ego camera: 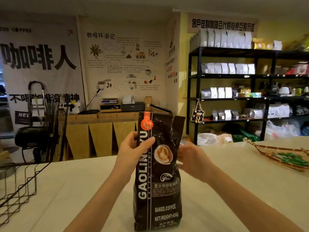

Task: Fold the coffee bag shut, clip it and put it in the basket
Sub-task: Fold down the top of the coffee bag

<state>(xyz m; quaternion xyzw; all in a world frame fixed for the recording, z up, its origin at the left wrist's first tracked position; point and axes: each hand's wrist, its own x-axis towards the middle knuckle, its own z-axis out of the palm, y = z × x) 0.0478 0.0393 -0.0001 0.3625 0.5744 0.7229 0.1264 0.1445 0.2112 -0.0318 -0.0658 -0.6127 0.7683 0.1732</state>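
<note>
Left hand (133, 149) grips coffee bag (157, 181) at upper left edge, thumb across front. Right hand (190, 158) sits against bag's right side, partly behind it; grip there unclear. Bag stands upright on tabletop (66, 190), top unfolded and open. Judged: full base heavy, stable; film glossy, slick, crinkly, creases readily. Best hold: empty upper section, both edges. Pale cloth surface. Wire basket (18, 186) at left, woven tray (284, 156) at right. Stocked shelves (234, 76) behind.
</note>
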